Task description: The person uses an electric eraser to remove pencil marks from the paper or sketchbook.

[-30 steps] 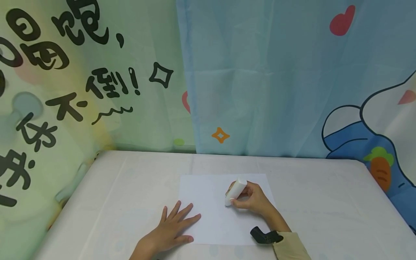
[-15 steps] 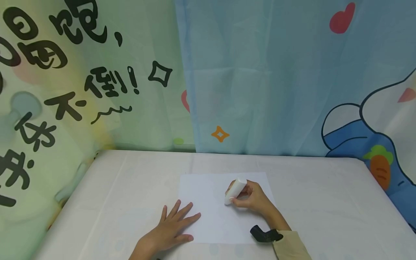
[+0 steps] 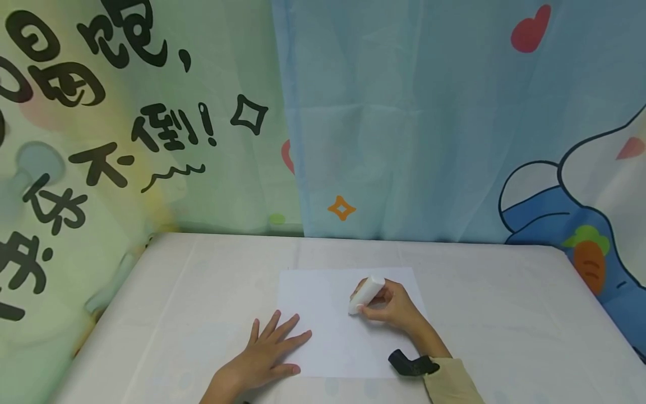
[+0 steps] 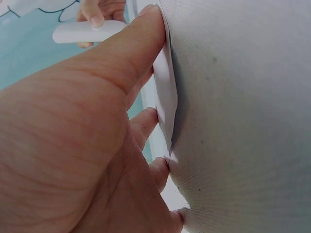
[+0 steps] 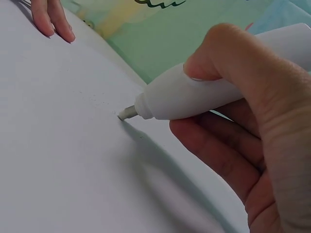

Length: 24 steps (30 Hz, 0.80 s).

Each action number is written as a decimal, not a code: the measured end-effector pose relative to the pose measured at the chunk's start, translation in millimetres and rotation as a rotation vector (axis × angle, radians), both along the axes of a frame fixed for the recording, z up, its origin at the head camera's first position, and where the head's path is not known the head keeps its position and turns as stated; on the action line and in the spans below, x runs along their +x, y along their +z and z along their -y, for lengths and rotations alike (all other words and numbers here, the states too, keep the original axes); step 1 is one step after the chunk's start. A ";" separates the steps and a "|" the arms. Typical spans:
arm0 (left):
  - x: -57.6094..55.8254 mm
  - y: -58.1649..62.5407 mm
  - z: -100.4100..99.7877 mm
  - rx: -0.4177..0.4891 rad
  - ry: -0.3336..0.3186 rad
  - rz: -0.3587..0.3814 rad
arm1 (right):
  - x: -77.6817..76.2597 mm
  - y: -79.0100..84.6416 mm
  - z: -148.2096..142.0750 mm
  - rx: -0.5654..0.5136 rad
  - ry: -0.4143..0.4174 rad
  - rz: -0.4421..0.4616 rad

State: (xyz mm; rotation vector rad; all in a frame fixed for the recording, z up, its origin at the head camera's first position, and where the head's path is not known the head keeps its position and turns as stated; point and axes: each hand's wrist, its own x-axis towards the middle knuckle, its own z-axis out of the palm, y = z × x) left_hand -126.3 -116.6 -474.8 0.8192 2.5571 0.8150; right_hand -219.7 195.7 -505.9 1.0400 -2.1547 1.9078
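A white sheet of paper (image 3: 338,348) lies on the table. My right hand (image 3: 401,308) holds a thick white electric eraser (image 3: 367,293), its thumb and fingers wrapped round the barrel. In the right wrist view the narrow greyish tip (image 5: 129,112) meets the paper at a slant, with small crumbs (image 5: 97,97) scattered beside it. My left hand (image 3: 264,356) lies spread at the sheet's left side, fingertips on its edge. The left wrist view shows the paper's edge (image 4: 166,97) bowed up slightly under the left hand's fingers (image 4: 146,124).
The white-covered table (image 3: 212,280) extends around the sheet. A printed curtain (image 3: 404,123) hangs behind it and along the left side. A black strap-like piece (image 3: 411,365) sits at the right wrist, by a beige sleeve (image 3: 451,384).
The electric eraser's tip has shifted slightly toward the far edge of the paper, and its barrel leans a little more. The left hand stays in place on the sheet.
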 end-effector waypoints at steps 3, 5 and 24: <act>-0.1 -0.2 0.1 -0.001 0.001 -0.002 | 0.1 -0.3 0.4 0.004 -0.033 -0.005; -0.2 -0.6 0.0 -0.001 0.001 -0.003 | 0.3 -0.2 0.6 0.007 -0.054 -0.001; -0.8 -2.5 0.1 0.000 0.002 0.001 | 1.5 3.7 3.2 -0.018 -0.137 -0.031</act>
